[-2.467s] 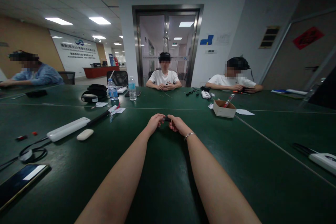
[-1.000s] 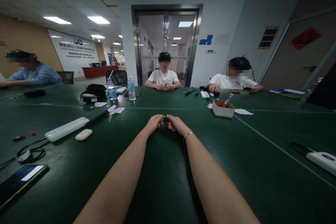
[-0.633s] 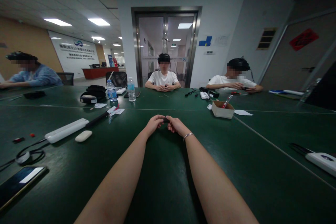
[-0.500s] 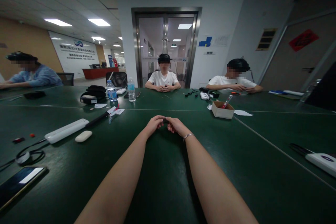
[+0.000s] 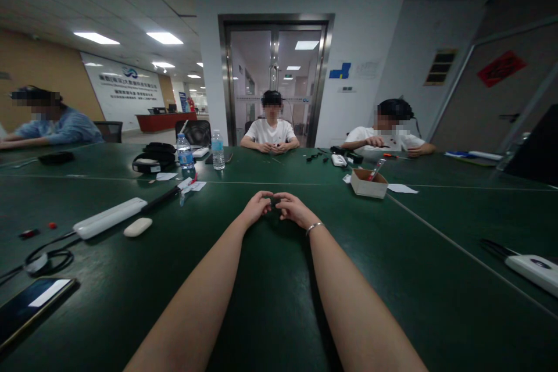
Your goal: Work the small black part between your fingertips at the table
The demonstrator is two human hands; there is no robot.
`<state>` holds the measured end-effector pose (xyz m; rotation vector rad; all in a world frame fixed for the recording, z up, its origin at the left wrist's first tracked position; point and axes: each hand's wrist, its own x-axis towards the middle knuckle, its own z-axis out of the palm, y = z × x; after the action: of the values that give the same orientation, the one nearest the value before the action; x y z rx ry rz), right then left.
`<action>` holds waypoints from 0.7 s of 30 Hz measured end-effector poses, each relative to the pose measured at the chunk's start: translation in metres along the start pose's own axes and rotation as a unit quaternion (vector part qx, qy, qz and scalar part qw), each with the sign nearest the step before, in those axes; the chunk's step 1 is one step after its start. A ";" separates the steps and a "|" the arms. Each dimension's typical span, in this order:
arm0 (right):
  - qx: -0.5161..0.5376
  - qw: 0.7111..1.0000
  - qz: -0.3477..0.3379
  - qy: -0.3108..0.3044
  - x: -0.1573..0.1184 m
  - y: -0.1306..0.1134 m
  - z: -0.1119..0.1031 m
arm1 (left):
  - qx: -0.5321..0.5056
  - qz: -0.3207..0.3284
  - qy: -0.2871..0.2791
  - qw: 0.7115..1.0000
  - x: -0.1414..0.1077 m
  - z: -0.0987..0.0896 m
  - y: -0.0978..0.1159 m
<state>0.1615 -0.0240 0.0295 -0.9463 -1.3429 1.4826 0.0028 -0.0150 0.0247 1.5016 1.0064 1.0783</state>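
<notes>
Both my arms reach forward over the dark green table point(image 5: 279, 279). My left hand point(image 5: 257, 208) is closed, its fingers curled and its fingertips turned toward the right. Facing it, my right hand point(image 5: 293, 209) is closed in a pinch, with a silver bracelet point(image 5: 314, 228) at the wrist. The fingertips of the two hands nearly meet. Something small and dark seems to lie between them; it is too small and too hidden by the fingers to name.
To the left lie a white oval case point(image 5: 138, 227), a long white device point(image 5: 110, 218), a cable point(image 5: 54, 258) and a phone point(image 5: 35, 308). Further off stand two water bottles point(image 5: 218, 151) and a small open box point(image 5: 369, 184). Three people sit around the table.
My right hand's fingers have shifted and straightened slightly, and less of the dark thing shows between my hands. The person at the right has raised one hand.
</notes>
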 end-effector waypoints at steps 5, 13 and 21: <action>-0.001 1.000 0.025 0.006 0.002 0.001 0.000 | 0.001 0.000 -0.001 1.000 -0.003 0.002 0.003; 0.016 0.999 0.038 0.015 0.000 -0.003 0.002 | 0.009 -0.003 0.002 1.000 0.001 0.001 -0.002; 0.014 0.999 0.015 0.028 0.001 -0.002 0.002 | 0.015 -0.005 0.004 1.000 0.002 0.001 -0.003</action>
<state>0.1600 -0.0237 0.0320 -0.9859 -1.2701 1.4828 0.0041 -0.0131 0.0213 1.5152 1.0400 1.0673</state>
